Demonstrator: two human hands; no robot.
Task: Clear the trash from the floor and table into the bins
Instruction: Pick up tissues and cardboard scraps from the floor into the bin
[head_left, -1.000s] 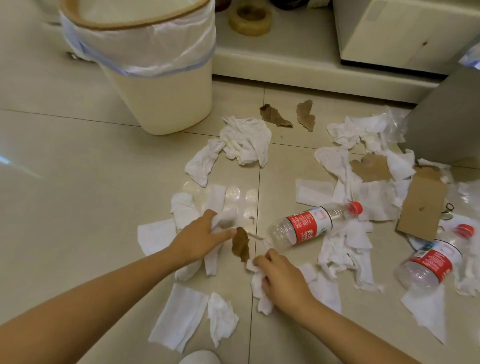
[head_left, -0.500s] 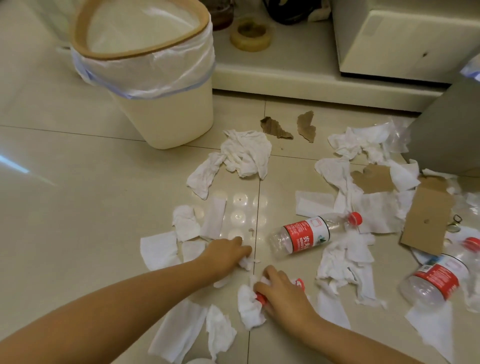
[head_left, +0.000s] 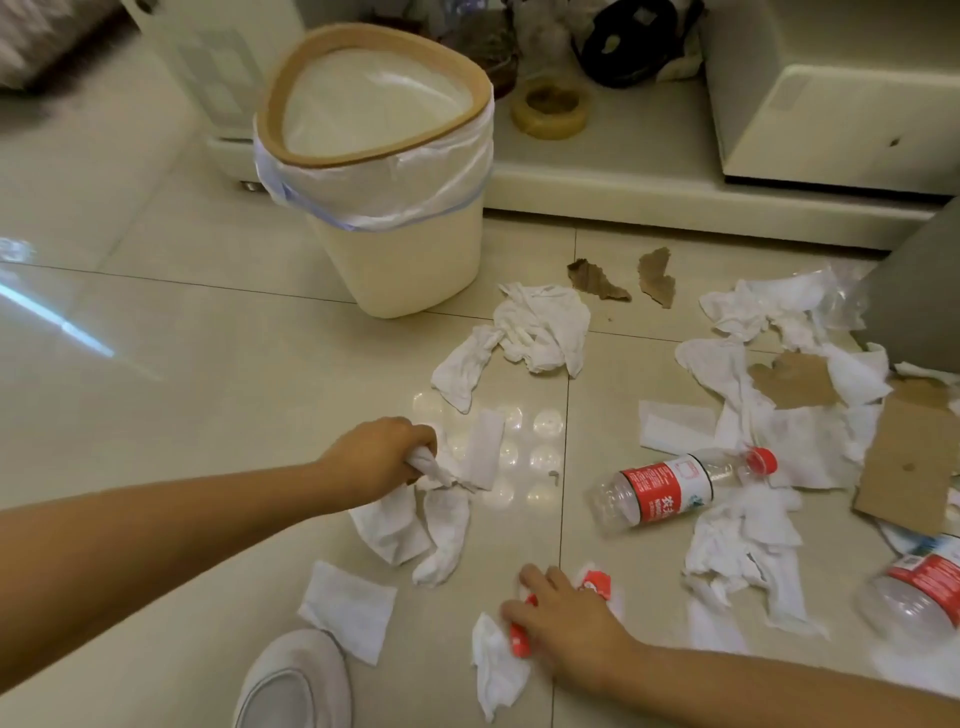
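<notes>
Pale shiny floor tiles (head_left: 171, 395) are spread with trash, and a cream bin (head_left: 395, 249) with a white bag inside is stood at the far side, beside a low shelf (head_left: 649, 176). Its mouth is open and is turned up. A bunch of white tissues (head_left: 415, 519) is held in the left hand (head_left: 382, 457), with the fingers curled tight round the top of it, so that the rest is left hanging down to the floor. From this hand the bin is found straight ahead and a little to the left, with bare floor between them, so the left hand is the nearer one. The right hand (head_left: 563, 618) is laid low on the floor, close to the body, and is curled over a red and white scrap (head_left: 595, 582) and a white tissue (head_left: 496, 660); how firmly they are held cannot be told. A clear bottle with a red label (head_left: 670, 491) is seen lying on its side to the right, its red cap pointed to the right and away from both hands. More tissues and brown card pieces (head_left: 914, 457) are scattered farther right, well apart from the bin. It is guessed that the held bunch is to be lifted forward and dropped in.
</notes>
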